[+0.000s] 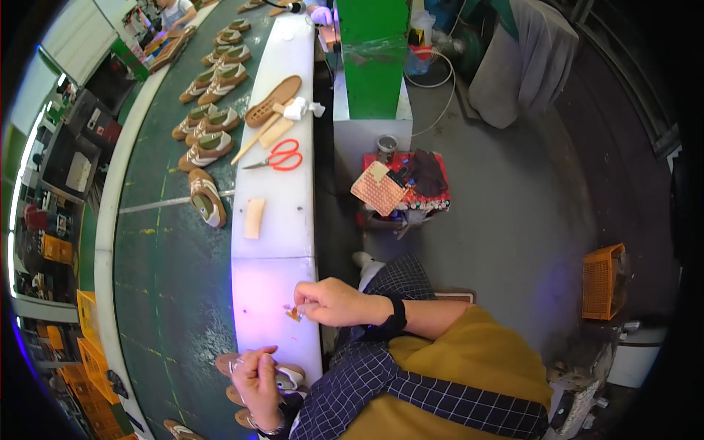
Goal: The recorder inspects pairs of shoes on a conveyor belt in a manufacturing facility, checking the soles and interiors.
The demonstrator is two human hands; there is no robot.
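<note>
Two bare hands are hovering around the near part of the white bench. The right hand, reaching in over the bench's right edge, is nearly closing, its thumb and fingertips pinching a small brownish piece; what kind of piece is too small to tell. That piece is hanging over the bench top, closer to the right edge than the left. The left hand is curling its fingers in loosely near the bench's left edge; whether it is gripping anything cannot be told. Several shoes are lying beneath and beside it.

Farther up, a tan strip is resting near the left edge. Beyond it, red-handled scissors are lying open, with a wooden stick and a brown sole sitting toward the far end. Brown-and-white sneakers are standing along the green belt.
</note>
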